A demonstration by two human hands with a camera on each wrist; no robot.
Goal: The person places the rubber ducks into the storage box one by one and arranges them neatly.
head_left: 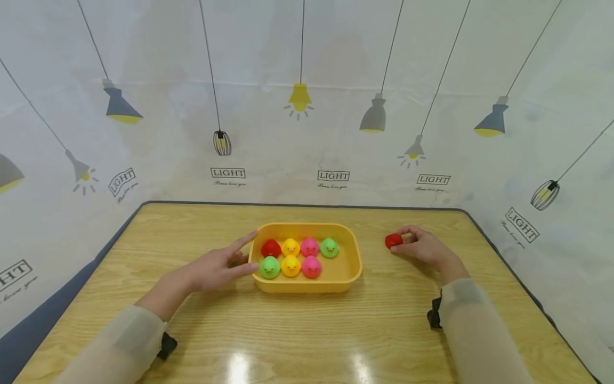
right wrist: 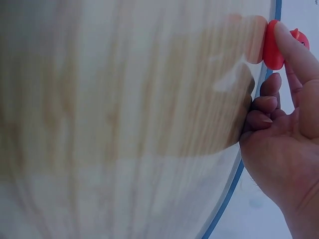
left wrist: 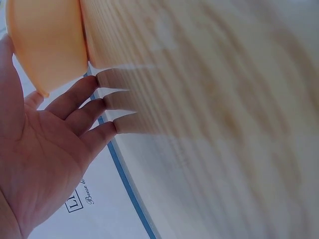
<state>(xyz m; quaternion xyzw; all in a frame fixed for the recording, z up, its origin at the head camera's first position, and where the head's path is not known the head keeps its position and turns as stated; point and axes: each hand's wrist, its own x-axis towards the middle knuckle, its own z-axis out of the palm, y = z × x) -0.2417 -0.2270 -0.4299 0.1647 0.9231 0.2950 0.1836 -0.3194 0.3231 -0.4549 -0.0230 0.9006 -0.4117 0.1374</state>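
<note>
My left hand (head_left: pixel 218 269) spans the left end of a yellow plastic tray (head_left: pixel 342 266), thumb and index finger stretched along its rim. In the left wrist view, the other fingertips (left wrist: pixel 107 127) reach down to the tabletop beside the tray. Two rows of small toy ducks sit at the tray's left and middle: a red duck (head_left: pixel 271 248), two yellow, two pink and two green. To the right of the tray, my right hand (head_left: pixel 427 248) pinches another red toy duck (right wrist: pixel 273 47) between thumb and fingers, low over the table.
The wooden table (head_left: pixel 307 325) has a dark edge (head_left: pixel 307 205) at the back. Behind it and at both sides hangs a pale cloth (head_left: pixel 268 122) printed with lamps. A black wrist strap (head_left: pixel 435 313) shows at my right sleeve.
</note>
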